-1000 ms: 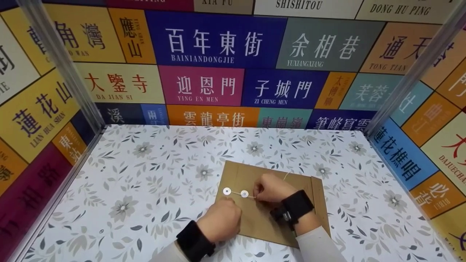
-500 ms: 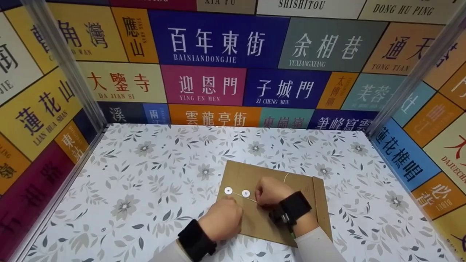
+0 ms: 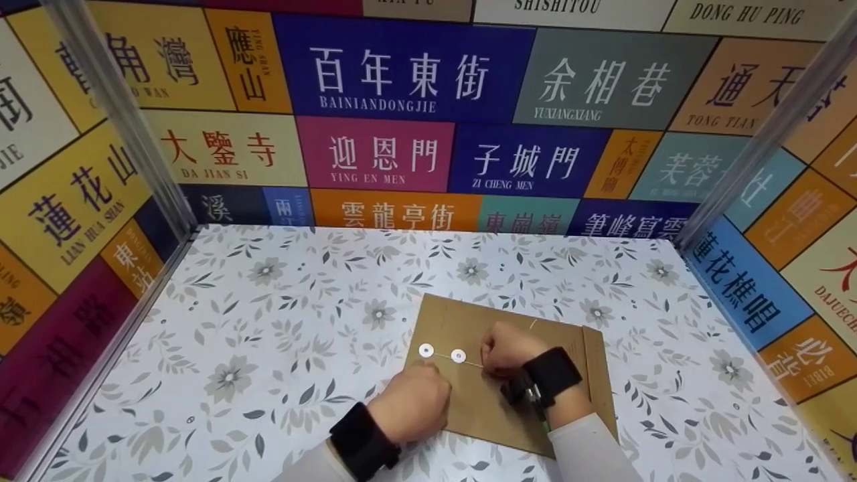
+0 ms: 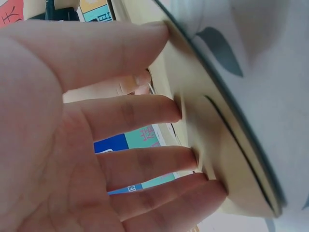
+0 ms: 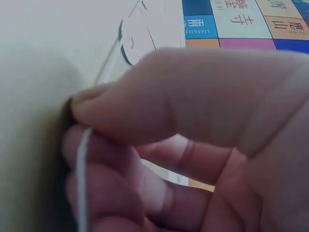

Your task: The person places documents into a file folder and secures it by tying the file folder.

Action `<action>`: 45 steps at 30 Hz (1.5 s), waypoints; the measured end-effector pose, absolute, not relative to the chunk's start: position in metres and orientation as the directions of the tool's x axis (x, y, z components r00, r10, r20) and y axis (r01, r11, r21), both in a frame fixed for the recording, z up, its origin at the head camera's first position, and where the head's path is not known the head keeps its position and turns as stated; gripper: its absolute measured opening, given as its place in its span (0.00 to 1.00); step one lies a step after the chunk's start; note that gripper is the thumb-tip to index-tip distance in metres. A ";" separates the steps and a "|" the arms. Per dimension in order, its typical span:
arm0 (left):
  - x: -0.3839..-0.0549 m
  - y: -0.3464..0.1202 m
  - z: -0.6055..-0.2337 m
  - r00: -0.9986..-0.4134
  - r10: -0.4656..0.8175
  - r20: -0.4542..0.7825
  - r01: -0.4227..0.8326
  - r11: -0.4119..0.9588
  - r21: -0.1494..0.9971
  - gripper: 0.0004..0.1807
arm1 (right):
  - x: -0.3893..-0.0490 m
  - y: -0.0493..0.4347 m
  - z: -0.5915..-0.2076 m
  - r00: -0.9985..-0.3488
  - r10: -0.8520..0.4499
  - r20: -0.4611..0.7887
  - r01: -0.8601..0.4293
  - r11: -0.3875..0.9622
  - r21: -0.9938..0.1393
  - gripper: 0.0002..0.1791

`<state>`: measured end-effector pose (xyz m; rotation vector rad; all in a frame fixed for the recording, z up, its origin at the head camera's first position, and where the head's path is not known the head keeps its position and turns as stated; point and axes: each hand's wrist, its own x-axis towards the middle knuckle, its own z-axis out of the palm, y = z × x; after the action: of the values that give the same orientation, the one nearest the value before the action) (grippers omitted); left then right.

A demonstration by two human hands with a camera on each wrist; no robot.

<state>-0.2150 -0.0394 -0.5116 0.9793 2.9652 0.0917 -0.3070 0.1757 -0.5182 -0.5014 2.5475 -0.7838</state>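
A brown kraft envelope [image 3: 482, 412] lies flat on the table, with two white round buttons [image 3: 458, 356] side by side on its face. A thin white string [image 3: 473, 364] runs from the left button past the right one to my right hand [image 3: 514, 351]. Thumb and curled fingers pinch that string, and its loose end [image 5: 82, 183] hangs down in the right wrist view. My left hand [image 3: 414, 403] is at the envelope's near left edge. Seen from the left wrist, its extended fingers [image 4: 145, 159] and thumb press their tips on the envelope's surface [image 4: 227, 150].
White table covering [image 3: 301, 321] with grey flowers and leaves surrounds the envelope. Panels of coloured signs [image 3: 402, 73] form walls behind and at both sides, with clear corner strips [image 3: 750, 127]. Each wrist wears a black band [image 3: 365, 442].
My right hand has drawn slightly right, away from the buttons, still pinching the string. The string dipped below the right button half a second ago and now runs close by it. My left hand stays put.
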 end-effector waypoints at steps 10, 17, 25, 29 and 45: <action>-0.219 -0.045 -0.512 -0.760 0.648 0.052 0.649 0.761 0.003 0.11 | -0.305 0.176 -0.515 -0.737 -0.555 -0.385 -0.198 0.723 -0.662 0.10; -0.220 -0.046 -0.513 -0.751 0.654 0.086 0.658 0.753 0.019 0.10 | -0.303 0.179 -0.514 -0.768 -0.493 -0.409 -0.137 0.750 -0.647 0.10; -0.220 -0.046 -0.510 -0.776 0.631 0.018 0.631 0.774 0.055 0.07 | -0.306 0.189 -0.512 -0.809 -0.448 -0.382 -0.112 0.754 -0.647 0.09; -0.218 -0.046 -0.508 -0.784 0.621 -0.009 0.620 0.782 0.064 0.05 | -0.307 0.190 -0.511 -0.854 -0.393 -0.342 -0.097 0.766 -0.635 0.13; -0.210 -0.042 -0.506 -0.745 0.666 -0.034 0.667 0.745 0.002 0.12 | -0.299 0.139 -0.526 -0.959 -0.251 0.131 -0.268 0.955 -0.131 0.06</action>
<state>-0.2098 -0.0419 -0.5057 1.1090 2.9041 -0.0164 -0.2990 0.1385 -0.5263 -0.4281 3.2171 -0.2403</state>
